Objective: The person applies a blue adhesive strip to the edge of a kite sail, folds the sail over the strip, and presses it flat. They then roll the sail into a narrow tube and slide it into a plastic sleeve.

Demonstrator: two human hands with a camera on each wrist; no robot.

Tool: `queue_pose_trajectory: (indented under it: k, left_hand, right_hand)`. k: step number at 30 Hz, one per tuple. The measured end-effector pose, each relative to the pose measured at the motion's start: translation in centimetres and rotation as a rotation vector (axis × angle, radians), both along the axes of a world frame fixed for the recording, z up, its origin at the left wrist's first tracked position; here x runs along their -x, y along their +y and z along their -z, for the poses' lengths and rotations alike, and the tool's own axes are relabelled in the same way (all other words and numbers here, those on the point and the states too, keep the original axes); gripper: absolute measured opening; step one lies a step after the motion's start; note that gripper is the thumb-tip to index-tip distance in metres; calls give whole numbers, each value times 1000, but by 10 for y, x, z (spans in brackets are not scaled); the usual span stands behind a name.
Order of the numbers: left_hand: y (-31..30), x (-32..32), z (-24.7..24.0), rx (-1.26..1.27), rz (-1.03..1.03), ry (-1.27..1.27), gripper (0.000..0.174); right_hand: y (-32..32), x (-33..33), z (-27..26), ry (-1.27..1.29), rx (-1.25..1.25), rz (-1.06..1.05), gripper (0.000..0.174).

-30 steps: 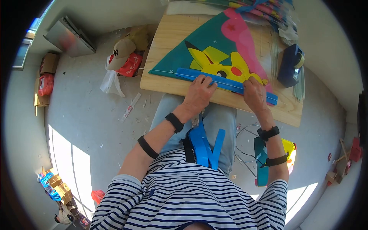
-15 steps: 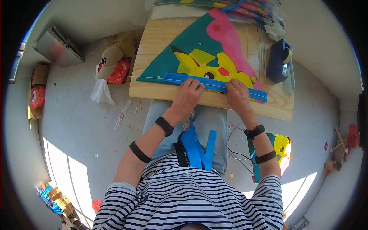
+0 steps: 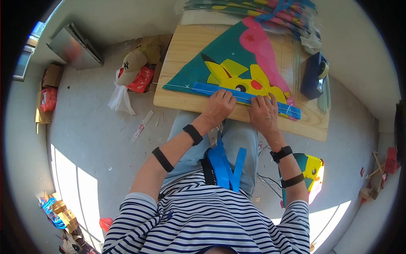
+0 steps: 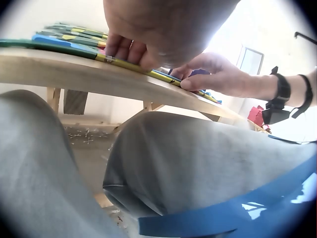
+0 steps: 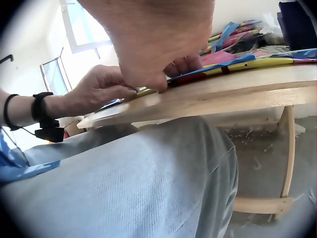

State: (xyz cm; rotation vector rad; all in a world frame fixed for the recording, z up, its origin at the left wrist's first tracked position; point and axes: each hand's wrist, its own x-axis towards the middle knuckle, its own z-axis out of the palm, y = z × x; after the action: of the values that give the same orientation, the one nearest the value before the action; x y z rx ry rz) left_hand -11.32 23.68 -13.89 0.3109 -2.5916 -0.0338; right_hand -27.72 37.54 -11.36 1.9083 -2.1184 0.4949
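On the wooden table point(image 3: 169, 99) lies a triangular printed sheet point(image 3: 203, 59), green and pink with a yellow cartoon figure. A blue strip point(image 3: 289, 111) runs along its near edge, with a thin pale rod point(image 3: 176, 86) lengthwise over it. My left hand point(image 3: 219, 106) pinches the strip left of its middle, fingers bent over the top. A short way to the right, my right hand point(image 3: 264, 113) grips the same strip, its thumb point(image 4: 187, 84) low at the edge in the left wrist view. The hands hide parts of the strip.
A dark blue tape dispenser point(image 3: 314, 78) and a bundle of thin rods point(image 3: 325, 99) sit at the table's right side. Plastic-wrapped printed sheets point(image 3: 275, 12) are piled at the back. More blue strips point(image 3: 222, 167) hang across my lap. A cap point(image 3: 134, 63) is at the left.
My right hand has shifted left along the blue strip, closer to my left hand. My left hand keeps its place on the strip. The head view swung and came back.
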Motion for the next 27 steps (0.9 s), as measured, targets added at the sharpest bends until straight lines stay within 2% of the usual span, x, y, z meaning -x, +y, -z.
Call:
queue_pose_trajectory:
  k: [15, 20, 23, 27]
  left_hand:
    - [-7, 0, -15, -141, -30, -45, 16]
    - [-14, -8, -29, -353, 36, 20, 19]
    - [-28, -10, -30, -219, -6, -15, 16]
    - [-45, -11, -25, -232, -57, -103, 15]
  right_hand:
    - [-14, 1, 2, 80, 26, 12, 8]
    - [-10, -2, 0, 52, 36, 44, 8]
    - [-10, -3, -2, 26, 31, 75, 9]
    - [-12, 0, -7, -56, -27, 131, 11]
